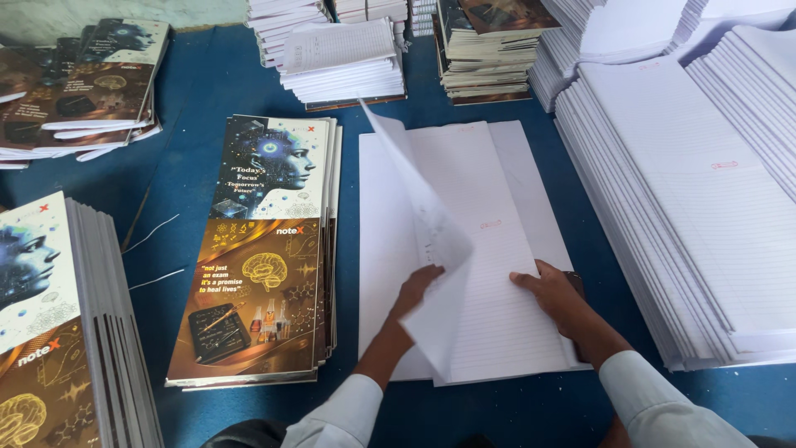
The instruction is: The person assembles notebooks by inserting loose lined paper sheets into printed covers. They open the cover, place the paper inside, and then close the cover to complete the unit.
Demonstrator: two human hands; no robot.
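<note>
on the ruled sheets [497,274], left hand [414,290] lifts a page [423,224], right hand [555,294] presses.

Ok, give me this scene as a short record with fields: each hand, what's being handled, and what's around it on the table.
left hand: left hand lifts a loose sheet, curled up off the pile
right hand: right hand rests flat on the lined paper pile
left of pile: stack of printed covers
right of pile: tall stacks of lined paper
far side: more paper and cover stacks
surface: blue table
</note>
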